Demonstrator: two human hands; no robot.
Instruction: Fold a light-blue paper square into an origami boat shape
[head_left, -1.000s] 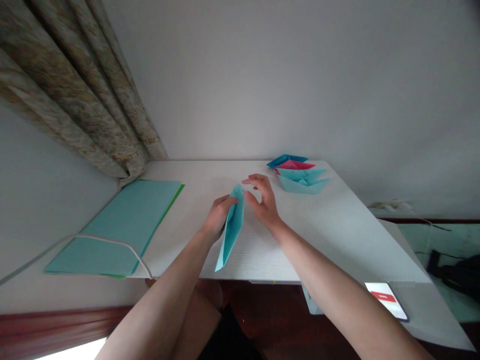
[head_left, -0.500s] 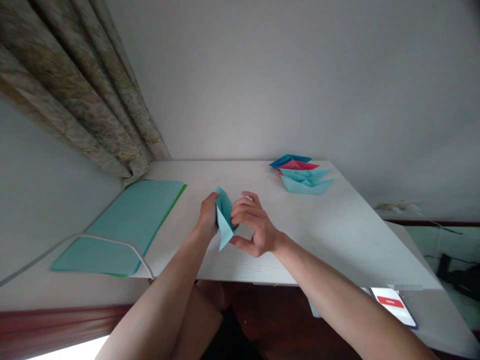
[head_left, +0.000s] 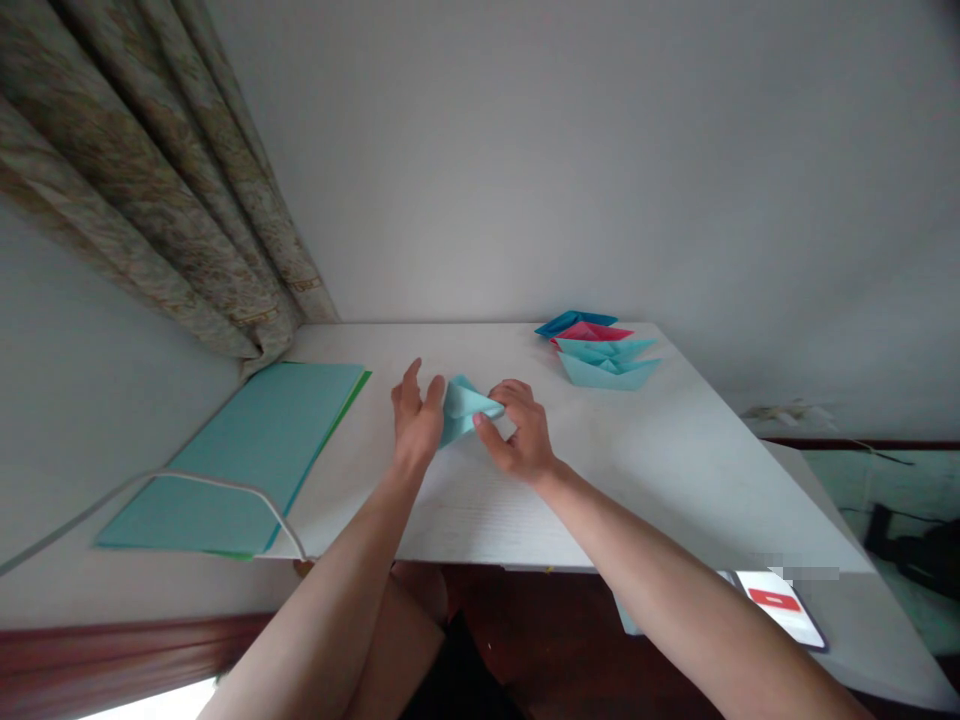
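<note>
Folded light-blue paper point(head_left: 463, 402) sits between the two hands, over the middle of the white worktop point(head_left: 487, 520); cannot tell whether its underside touches the surface. Right hand point(head_left: 526, 432): grip pinching, thumb on the near side and fingers curled on the far side of the paper's right-hand point. Left hand point(head_left: 418, 420): grip spread, fingers raised and apart, thumb close along the paper's left edge; whether thumb and paper actually meet is unclear. Paper shows a flap slanting down toward the right hand, with another layer below it, nearer the person. Beyond the right hand, toward the far right corner, a row of folded paper boats, packed close: dark blue boat point(head_left: 576, 323) farthest back, pink boat point(head_left: 596, 332) in front of it, light-blue folds point(head_left: 609, 373) nearest; cannot tell if these make one boat or two. Far left: flat stack of sheets point(head_left: 247, 450), light blue uppermost, green showing along the right edge. A pale cable point(head_left: 217, 482) arcs across the near part of the stack. Near right, partly behind the right forearm, a phone point(head_left: 799, 625) with lit screen, red block on white. Patterned curtain point(head_left: 225, 250) hangs at the back left corner.
</note>
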